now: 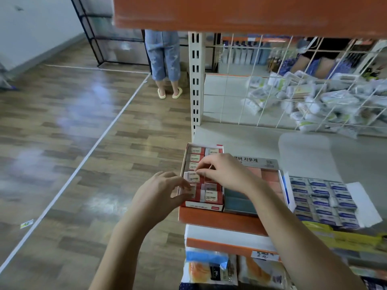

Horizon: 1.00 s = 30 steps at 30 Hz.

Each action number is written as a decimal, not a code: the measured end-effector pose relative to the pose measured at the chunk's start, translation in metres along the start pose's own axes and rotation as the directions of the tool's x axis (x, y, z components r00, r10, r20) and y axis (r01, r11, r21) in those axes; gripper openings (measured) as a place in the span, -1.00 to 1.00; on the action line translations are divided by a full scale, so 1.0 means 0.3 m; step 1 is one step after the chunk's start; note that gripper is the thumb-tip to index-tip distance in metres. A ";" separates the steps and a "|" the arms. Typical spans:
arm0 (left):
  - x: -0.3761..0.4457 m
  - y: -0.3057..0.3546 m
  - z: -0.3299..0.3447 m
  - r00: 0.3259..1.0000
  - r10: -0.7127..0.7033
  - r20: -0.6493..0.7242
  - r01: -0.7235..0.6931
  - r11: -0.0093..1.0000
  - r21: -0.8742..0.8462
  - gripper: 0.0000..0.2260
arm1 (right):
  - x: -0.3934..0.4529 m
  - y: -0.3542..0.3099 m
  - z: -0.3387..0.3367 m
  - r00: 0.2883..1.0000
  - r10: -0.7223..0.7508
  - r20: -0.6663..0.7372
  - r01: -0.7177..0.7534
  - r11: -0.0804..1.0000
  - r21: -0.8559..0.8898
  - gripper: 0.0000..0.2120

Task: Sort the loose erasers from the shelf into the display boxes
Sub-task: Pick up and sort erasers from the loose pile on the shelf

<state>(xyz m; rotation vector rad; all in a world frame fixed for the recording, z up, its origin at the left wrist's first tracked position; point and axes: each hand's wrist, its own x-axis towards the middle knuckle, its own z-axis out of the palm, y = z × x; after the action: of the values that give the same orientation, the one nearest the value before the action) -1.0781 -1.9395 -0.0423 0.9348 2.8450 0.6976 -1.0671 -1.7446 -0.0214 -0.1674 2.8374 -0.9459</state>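
A red display box (189,204) at the shelf's left end holds two rows of red-and-white 2B erasers. My right hand (225,174) reaches over it from the right and pinches a 2B eraser (193,178) in the left row. My left hand (161,195) comes from below left, fingertips on the eraser (193,192) nearest the box front. To the right stands a box with pink and grey erasers (270,181), then a white box of blue-labelled erasers (320,200).
The shelf (240,141) has an orange front lip and a wire-grid back with bagged goods (314,101) behind it. Another orange shelf (251,13) hangs overhead. A person in jeans and slippers (165,63) stands on the wooden floor beyond.
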 end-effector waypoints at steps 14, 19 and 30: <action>-0.003 -0.002 -0.004 0.996 0.084 0.022 -0.085 0.995 0.051 -0.74 | 0.011 -0.004 0.049 0.998 0.067 0.015 -0.066 0.996 -0.056 -0.85; 0.005 -0.015 -0.018 0.987 0.144 0.066 -0.147 0.988 0.051 -0.74 | 0.012 -0.016 0.051 0.997 0.075 0.031 -0.072 0.994 -0.080 -0.85; 0.238 0.149 -0.050 0.919 0.359 0.164 -0.384 0.909 0.162 -0.77 | -0.079 0.053 -0.100 0.985 0.139 -0.101 -0.153 0.977 -0.149 -0.80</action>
<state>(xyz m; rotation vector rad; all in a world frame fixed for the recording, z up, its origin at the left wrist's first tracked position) -1.1148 -1.8723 -0.0038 1.5205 2.6764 0.3681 -1.0498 -1.7106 -0.0049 0.0679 2.9570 -0.7195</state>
